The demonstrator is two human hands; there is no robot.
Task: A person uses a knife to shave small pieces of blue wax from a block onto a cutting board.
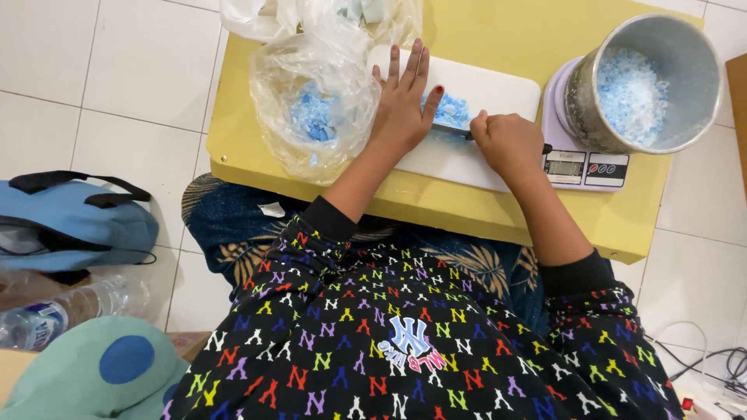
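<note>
Left hand (402,105) laid flat and open, fingers stretched forward, palm pressing on a white cutting board (490,89) and on the edge of a heap of pale blue crumbs (451,110). Right hand (507,142) curled into a fist around a dark knife handle, blade (451,130) lying low against the crumbs just beside the left thumb. Both forearms angled in from a black patterned sleeve, meeting over the board. Board resting on a yellow table (467,210). Left of the open hand, touching the board, a clear plastic bag (311,109) with more blue pieces inside. Right of the fist, a lilac kitchen scale (580,163) carrying 1 metal pot (642,82) of blue-white crumbs. Farther out on the tiled floor, a blue bag (70,225).
</note>
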